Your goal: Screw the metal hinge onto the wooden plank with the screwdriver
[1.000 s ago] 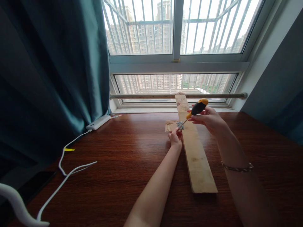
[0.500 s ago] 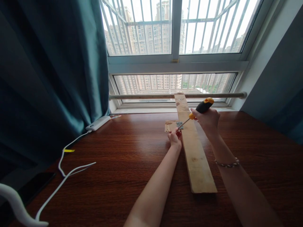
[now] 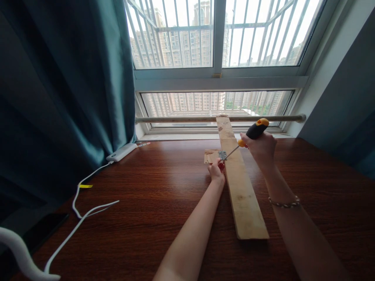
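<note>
A long pale wooden board (image 3: 241, 195) lies on the table, its far end reaching toward the window. A metal hinge (image 3: 222, 155) with screw heads sits where a short wood piece (image 3: 210, 156) meets the board's left edge. My right hand (image 3: 262, 150) is wrapped round a screwdriver (image 3: 258, 128) with a black and yellow handle. The shaft slants down to the left, its tip at the hinge's lower right corner. Just in front of the hinge my left hand (image 3: 216, 171) has its fingers pinched together; what they hold is hidden.
The brown wooden table (image 3: 158, 187) extends to the window sill. At the left, a white power strip (image 3: 121, 152) and white cables (image 3: 76, 199) lie near the blue curtain (image 3: 114, 78). A metal rail (image 3: 181, 120) crosses in front of the window.
My right hand and the screwdriver have shifted a little to the right, and the tip has moved right along the hinge. My left hand and the board stay in place.
</note>
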Tool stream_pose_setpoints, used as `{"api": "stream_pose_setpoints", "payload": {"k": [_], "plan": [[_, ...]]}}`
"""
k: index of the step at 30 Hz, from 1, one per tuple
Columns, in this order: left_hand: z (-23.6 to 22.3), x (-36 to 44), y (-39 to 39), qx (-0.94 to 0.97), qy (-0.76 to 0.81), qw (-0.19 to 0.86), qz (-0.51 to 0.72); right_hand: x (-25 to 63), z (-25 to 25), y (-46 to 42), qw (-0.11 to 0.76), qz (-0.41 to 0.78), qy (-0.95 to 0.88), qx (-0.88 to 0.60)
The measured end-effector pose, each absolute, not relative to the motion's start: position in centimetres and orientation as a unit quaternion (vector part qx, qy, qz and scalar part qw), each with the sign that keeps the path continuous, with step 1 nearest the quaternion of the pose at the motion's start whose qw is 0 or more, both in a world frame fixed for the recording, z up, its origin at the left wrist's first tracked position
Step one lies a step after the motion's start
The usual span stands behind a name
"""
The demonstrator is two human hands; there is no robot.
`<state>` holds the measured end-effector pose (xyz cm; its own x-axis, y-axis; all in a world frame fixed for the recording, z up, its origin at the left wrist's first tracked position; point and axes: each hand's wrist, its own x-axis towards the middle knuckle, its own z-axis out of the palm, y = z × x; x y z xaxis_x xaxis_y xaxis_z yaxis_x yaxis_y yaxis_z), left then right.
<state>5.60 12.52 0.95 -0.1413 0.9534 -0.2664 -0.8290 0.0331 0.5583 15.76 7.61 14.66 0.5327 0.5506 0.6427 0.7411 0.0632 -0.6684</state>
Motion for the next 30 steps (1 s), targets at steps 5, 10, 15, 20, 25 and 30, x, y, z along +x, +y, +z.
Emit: {"api": "stream_pose_setpoints", "payload": {"k": [5, 10, 15, 20, 25, 30], "plan": [[0.7, 5.6, 12.7, 0.102, 0.322, 0.646, 0.684, 15.3, 14.9, 7.4, 0.589, 0.057, -0.514, -0.621], [0.7, 5.6, 12.6, 0.094, 0.319, 0.648, 0.685, 15.5, 15.0, 7.3, 0.618, 0.260, -0.537, -0.511], [0.7, 5.5, 12.6, 0.099, 0.337, 0.645, 0.679, 15.1, 15.8, 6.4, 0.630, 0.297, -0.553, -0.457], [0.8, 5.5, 12.6, 0.100, 0.339, 0.647, 0.676, 14.9, 16.3, 6.1, 0.674, 0.193, -0.526, -0.482], [0.9, 5.5, 12.5, 0.096, 0.337, 0.645, 0.679, 15.0, 15.7, 6.9, 0.669, 0.210, -0.510, -0.497], [0.8, 5.5, 12.6, 0.091, 0.346, 0.643, 0.677, 14.8, 15.0, 7.6, 0.668, 0.204, -0.510, -0.503]]}}
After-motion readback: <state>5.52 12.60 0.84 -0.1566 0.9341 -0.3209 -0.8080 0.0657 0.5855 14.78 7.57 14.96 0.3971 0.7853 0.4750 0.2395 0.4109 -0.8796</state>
